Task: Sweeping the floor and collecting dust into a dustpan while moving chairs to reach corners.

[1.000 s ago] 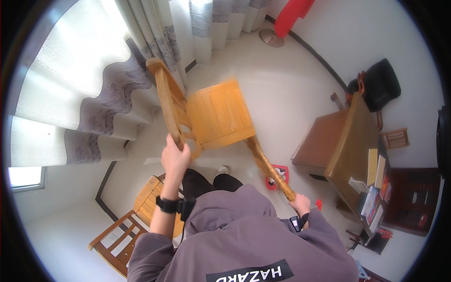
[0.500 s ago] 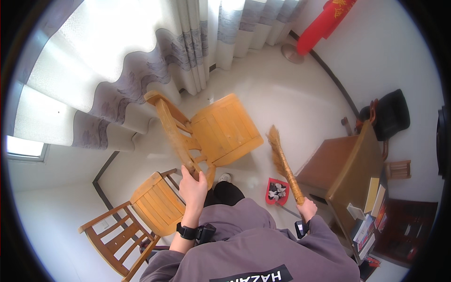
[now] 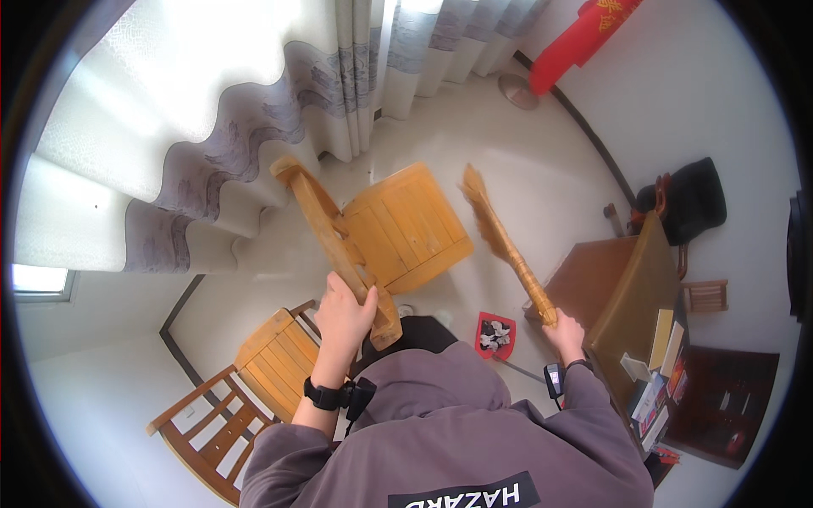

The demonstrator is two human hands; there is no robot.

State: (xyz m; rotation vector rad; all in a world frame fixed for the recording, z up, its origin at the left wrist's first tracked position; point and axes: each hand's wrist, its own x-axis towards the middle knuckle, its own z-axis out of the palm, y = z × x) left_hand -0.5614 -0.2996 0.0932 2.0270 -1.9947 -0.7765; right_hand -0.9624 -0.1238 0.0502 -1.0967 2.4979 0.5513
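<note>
My left hand (image 3: 345,306) grips the top rail of a yellow wooden chair (image 3: 406,229), whose slatted seat lies just beyond the backrest. In my right hand (image 3: 565,332) is the golden handle of a straw broom (image 3: 500,234). Its brush end points away from me and stands to the right of the chair seat. Whether the bristles touch the floor I cannot tell. On the floor near my right hand sits a red dustpan (image 3: 494,335) with crumpled black and white scraps in it. Its thin grey handle runs toward my right forearm.
A second wooden chair (image 3: 275,360) stands at my left. Pale curtains (image 3: 246,127) hang at the far left. On the right is a brown desk (image 3: 622,296) carrying books (image 3: 659,398), with a black office chair (image 3: 696,203) behind it. A red banner (image 3: 584,42) rises from a round base.
The broom has swung farther out, its brush end moving away and slightly left. The held chair's backrest has tilted nearer to me. My left hand still holds it.
</note>
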